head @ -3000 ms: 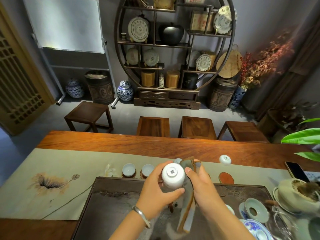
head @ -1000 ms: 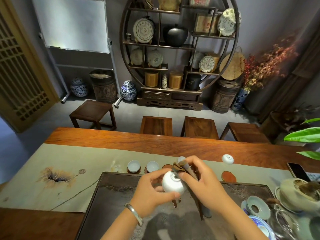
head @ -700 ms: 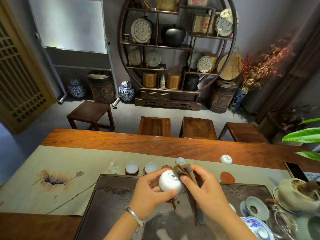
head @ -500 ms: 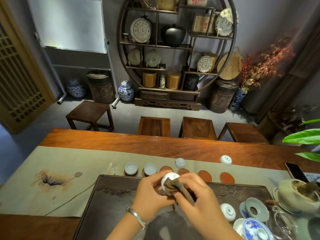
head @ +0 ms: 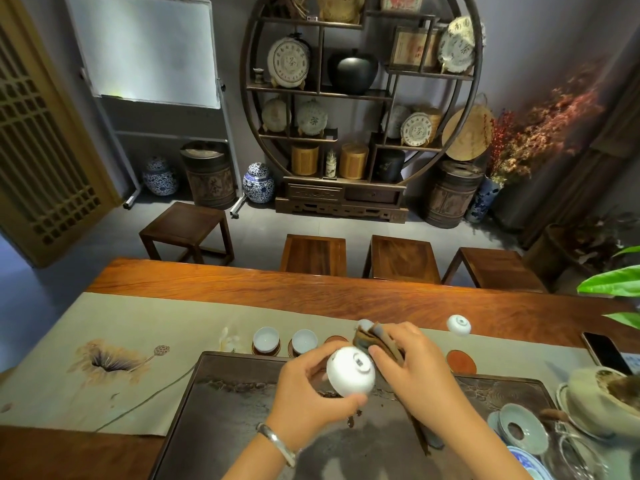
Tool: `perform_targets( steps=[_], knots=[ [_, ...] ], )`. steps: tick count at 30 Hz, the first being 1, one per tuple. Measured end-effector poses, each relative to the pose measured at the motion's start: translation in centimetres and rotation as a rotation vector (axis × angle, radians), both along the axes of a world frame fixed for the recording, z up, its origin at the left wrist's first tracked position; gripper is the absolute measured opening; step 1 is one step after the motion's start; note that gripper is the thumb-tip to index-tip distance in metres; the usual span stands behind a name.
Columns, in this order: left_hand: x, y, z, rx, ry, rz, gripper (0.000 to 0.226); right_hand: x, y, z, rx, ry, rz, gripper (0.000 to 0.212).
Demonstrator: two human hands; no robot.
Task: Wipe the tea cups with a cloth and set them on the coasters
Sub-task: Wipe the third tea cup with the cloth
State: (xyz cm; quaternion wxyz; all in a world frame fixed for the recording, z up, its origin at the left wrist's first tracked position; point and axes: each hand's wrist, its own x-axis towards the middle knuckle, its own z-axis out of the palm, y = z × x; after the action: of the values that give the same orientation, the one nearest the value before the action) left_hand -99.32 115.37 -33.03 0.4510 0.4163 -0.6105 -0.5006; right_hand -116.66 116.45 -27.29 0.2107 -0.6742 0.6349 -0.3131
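Your left hand [head: 311, 393] has the white tea cup [head: 350, 375] cradled between thumb and fingers, tipped so its foot ring and maker's mark face up toward you, right over the dark tea tray [head: 221, 403]. Your right hand [head: 412, 372] is closed on the brown cloth [head: 372, 341], bunched at the top and pressed against the cup's far side, with a long tail of it hanging down over the tray. This looks like the wiping step, working the outside and base of the cup. Beyond your hands, on the runner [head: 138, 327] along the counter [head: 242, 282], two cups [head: 266, 339] sit upright on coasters, side by side. Just right of them a bare coaster [head: 335, 339] peeks out, partly hidden by your hands, and another red coaster [head: 460, 362] lies free farther right. An upturned cup [head: 459, 324] waits near it on the runner. Next, I'd judge you need to turn the cup rim-up, ease the cloth clear, and set it down squarely on the nearest free coaster without knocking its neighbour.
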Motion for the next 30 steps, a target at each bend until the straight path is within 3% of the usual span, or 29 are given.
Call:
perform_targets(
  steps=[3, 7, 13, 18, 25, 30],
  knots=[
    [0.2, -0.5, 0.5, 0.024, 0.073, 0.041, 0.056, -0.6, 1.2, -1.1, 0.055, -0.033, -0.043, 0.013],
    [-0.1, -1.1, 1.0, 0.013, 0.051, 0.036, 0.055, -0.6, 2.8, -1.3, -0.038, -0.155, -0.086, 0.016],
    [-0.1, -0.8, 0.9, 0.011, 0.016, 0.004, 0.053, 0.4, 3.6, -0.3, -0.164, -0.164, 0.067, 0.028],
    [0.1, -0.6, 1.0, 0.036, 0.03, -0.024, 0.052, 0.8, 3.0, 0.3, -0.175, -0.08, 0.225, 0.02],
    [-0.1, -0.1, 1.4, 0.021, -0.052, -0.126, 0.038, 2.0, 2.1, 0.2, -0.208, 0.054, 0.424, 0.026],
    [-0.6, 0.2, 0.9, 0.006, -0.024, -0.048, 0.036, 1.8, 0.4, 0.7, -0.225, -0.047, 0.243, 0.018]
  ],
)
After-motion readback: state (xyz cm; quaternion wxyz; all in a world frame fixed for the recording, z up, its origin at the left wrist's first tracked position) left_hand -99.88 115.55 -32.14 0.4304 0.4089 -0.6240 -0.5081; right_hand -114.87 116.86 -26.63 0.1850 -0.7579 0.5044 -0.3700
